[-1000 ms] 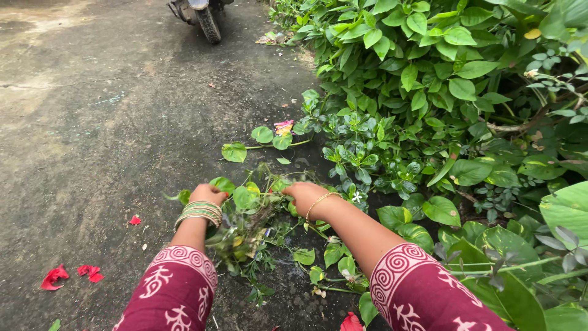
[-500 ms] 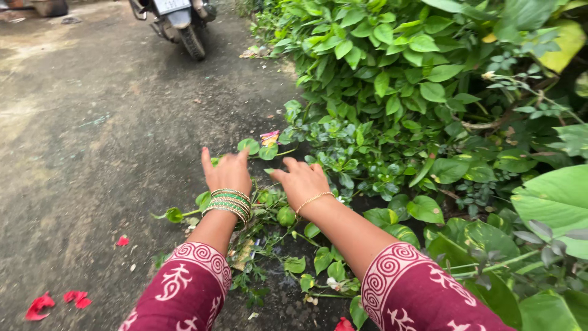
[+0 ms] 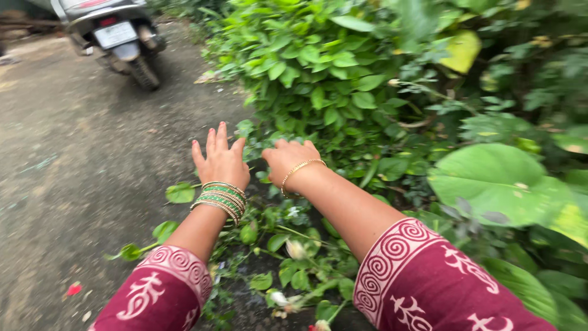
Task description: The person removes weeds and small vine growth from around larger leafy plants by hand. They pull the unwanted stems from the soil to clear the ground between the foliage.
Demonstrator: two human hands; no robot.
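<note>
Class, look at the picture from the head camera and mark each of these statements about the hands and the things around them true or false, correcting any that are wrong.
1. The left hand is open with its fingers spread. True.
2. The left wrist carries a stack of green and gold bangles. True.
3. The right hand grips a pair of garden shears. False: it holds no tool and reaches toward the leafy shrub.
4. A parked scooter stands on the pavement at upper left. True.
5. Both sleeves are plain blue. False: the right sleeve and its partner are maroon with white patterns.
</note>
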